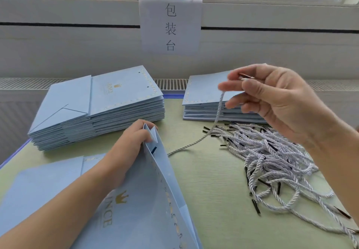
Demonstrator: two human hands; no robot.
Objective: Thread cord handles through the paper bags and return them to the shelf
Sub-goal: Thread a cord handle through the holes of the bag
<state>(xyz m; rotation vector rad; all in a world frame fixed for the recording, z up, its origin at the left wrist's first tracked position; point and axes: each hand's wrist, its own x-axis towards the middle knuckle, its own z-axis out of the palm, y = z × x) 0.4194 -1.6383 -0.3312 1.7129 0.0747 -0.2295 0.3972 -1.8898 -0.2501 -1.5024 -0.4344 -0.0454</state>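
Hands at work over a pale green mat-covered table (213, 200). Left hand (132, 143) pinches the top edge of a light-blue paper bag with a gold crown logo (139, 210), fingers curled round the folded gusset and holding the mouth up and slightly open. A short dark cord tip (154, 149) shows at the bag's rim, apparently one end already through a hole.

Right hand (272, 97), raised well above the table, is closed in a pinch on the dark tipped end of a white twisted cord handle (218, 110). That cord hangs down from the fingers, trails across the mat and runs toward the bag's rim.

Loose heap of white twisted cords with black tips (272, 161) lies to the right, just under the raised hand. Two stacks of flat light-blue bags sit behind: a tall stack at left (97, 112), a lower one at right (204, 101). White paper sign with three printed characters (170, 25) hangs on the wall. No shelf in view.

Judged step: second end about to be threaded.

Risks, as I judge them:
- slack cord may snag in the heap and drag other cords along;
- a hard pull could draw the seated tip back out;
- the thin paper rim could crease or tear at the hole if the bag tilts under the left-hand pinch.
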